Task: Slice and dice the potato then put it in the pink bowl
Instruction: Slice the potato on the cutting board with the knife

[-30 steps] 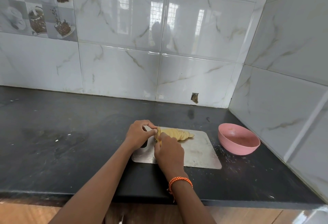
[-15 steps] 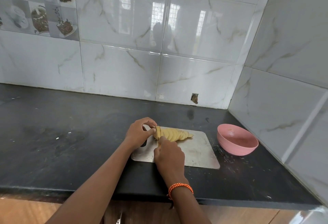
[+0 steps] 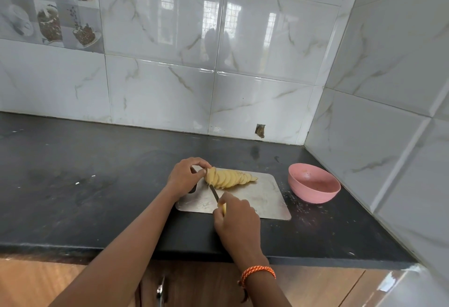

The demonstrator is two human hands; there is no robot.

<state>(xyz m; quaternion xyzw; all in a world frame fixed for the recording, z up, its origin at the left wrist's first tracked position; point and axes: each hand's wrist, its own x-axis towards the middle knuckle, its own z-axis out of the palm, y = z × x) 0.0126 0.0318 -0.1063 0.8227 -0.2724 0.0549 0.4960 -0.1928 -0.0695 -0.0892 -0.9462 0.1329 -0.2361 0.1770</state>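
Observation:
A peeled yellow potato (image 3: 228, 178), cut into several leaning slices, lies on a steel cutting board (image 3: 262, 197). My left hand (image 3: 185, 176) pinches the uncut left end of the potato. My right hand (image 3: 237, 221) grips a knife (image 3: 215, 193) by its yellow handle, near the board's front edge. The blade points away from me, its tip at the near side of the potato's left end. An empty pink bowl (image 3: 313, 186) stands on the counter just right of the board.
The black counter (image 3: 85, 185) ends in a corner, with tiled walls behind and on the right (image 3: 388, 136). Its front edge runs below my forearms, above wooden cabinet doors (image 3: 315, 287). Small crumbs lie around the board.
My right hand has drawn the knife back toward me, away from the potato, so the blade now shows. My left hand still holds the potato's end.

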